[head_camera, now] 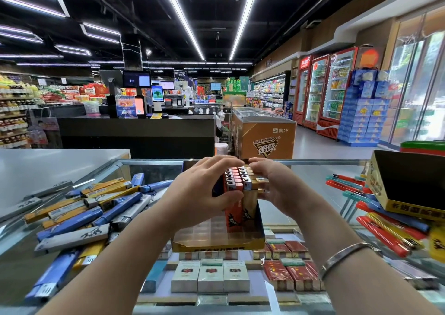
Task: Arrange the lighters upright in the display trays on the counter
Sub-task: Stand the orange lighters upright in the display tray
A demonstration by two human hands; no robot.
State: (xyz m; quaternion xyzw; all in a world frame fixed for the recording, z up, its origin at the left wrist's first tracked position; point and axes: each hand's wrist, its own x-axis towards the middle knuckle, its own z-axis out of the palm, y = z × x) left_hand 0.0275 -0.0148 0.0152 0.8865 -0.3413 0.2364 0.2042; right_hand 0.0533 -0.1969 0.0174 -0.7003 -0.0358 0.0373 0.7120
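Observation:
A yellow display tray (pixel 218 243) with a clear slotted insert sits on the glass counter in front of me. Several orange and gold lighters (pixel 237 189) stand upright as a block in its far part. My left hand (pixel 199 194) wraps the block's left side and my right hand (pixel 277 187) presses its right side and top. The front slots of the tray hold nothing. A loose pile of blue, yellow and grey lighters (pixel 79 218) lies flat on the counter at the left. More red, blue and yellow lighters (pixel 387 228) lie at the right.
A second yellow tray (pixel 414 210), dark inside, stands at the right on the glass counter (pixel 313 172). Cigarette packs (pixel 210 276) show under the glass. Beyond the counter are a checkout desk, a brown freezer (pixel 265 134) and drink fridges.

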